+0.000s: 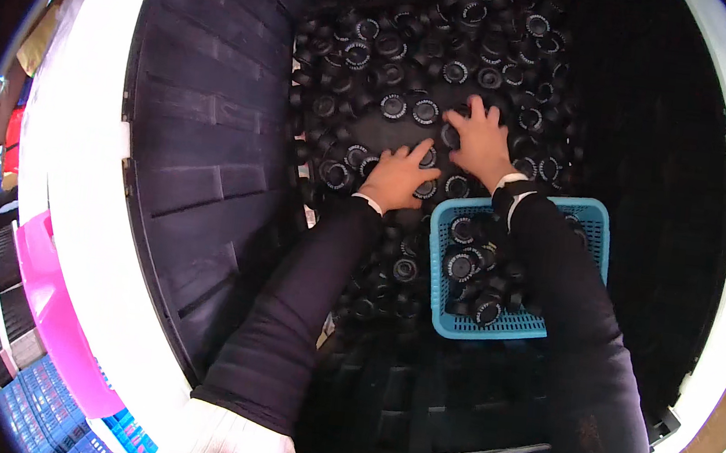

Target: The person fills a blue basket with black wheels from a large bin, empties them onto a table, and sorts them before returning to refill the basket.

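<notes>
Small round black caps (392,46) with pale ring lettering on top lie in a thick layer at the bottom of a deep black bin. My left hand (397,179) reaches down onto them, fingers spread; caps show between and beside its fingertips. A little farther off and to the right, my right hand (483,144) is spread too, its thumb side beside one cap (450,137). I see neither hand closed round a cap. Two caps (425,112) lie side by side just beyond the hands. Below my right forearm sits a light-blue plastic basket (446,327), holding several caps.
Tall ribbed black walls (206,122) enclose the bin on the left and right, with a white rim outside. Outside, at the left, are a bright pink plastic item (61,319) and blue crates (52,402). Brown cardboard (714,423) stands at the lower right.
</notes>
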The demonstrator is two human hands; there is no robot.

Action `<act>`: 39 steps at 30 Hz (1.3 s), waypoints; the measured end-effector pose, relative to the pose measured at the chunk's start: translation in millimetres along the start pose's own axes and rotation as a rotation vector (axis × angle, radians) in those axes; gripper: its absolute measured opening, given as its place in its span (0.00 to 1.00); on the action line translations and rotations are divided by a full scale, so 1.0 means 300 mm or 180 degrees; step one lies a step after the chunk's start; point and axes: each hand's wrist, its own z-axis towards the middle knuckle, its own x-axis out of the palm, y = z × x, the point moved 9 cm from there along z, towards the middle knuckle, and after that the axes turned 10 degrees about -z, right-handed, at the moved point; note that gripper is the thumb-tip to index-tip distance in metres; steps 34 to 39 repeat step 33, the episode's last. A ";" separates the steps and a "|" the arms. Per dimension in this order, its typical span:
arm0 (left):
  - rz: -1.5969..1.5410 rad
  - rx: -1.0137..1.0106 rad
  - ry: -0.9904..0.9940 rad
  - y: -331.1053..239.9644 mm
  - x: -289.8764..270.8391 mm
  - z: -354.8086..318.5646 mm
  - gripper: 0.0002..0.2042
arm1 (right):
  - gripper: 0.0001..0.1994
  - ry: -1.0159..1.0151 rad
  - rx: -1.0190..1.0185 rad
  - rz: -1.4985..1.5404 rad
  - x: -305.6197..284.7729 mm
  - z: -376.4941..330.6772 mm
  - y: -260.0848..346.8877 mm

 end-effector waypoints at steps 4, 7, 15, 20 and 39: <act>-0.0204 -0.0065 -0.0020 -0.003 -0.009 0.017 0.31 | 0.32 -0.0341 -0.0159 0.0349 -0.231 0.033 -0.096; -0.0357 0.0010 -0.0080 0.017 0.010 0.018 0.29 | 0.33 0.0376 -0.0432 0.0272 -0.369 -0.015 -0.126; -0.1113 -0.0276 -0.1470 0.037 -0.259 0.075 0.25 | 0.34 0.2688 -0.1161 0.0318 -0.288 -0.537 -0.182; -0.2100 0.1409 -0.0017 -0.417 -0.337 0.230 0.23 | 0.29 0.3156 -0.0230 0.0030 -0.249 -0.636 -0.324; -0.0575 -0.0264 -0.2287 -0.122 -0.388 0.150 0.17 | 0.29 0.1190 0.0099 -0.0019 -0.493 -0.308 -0.387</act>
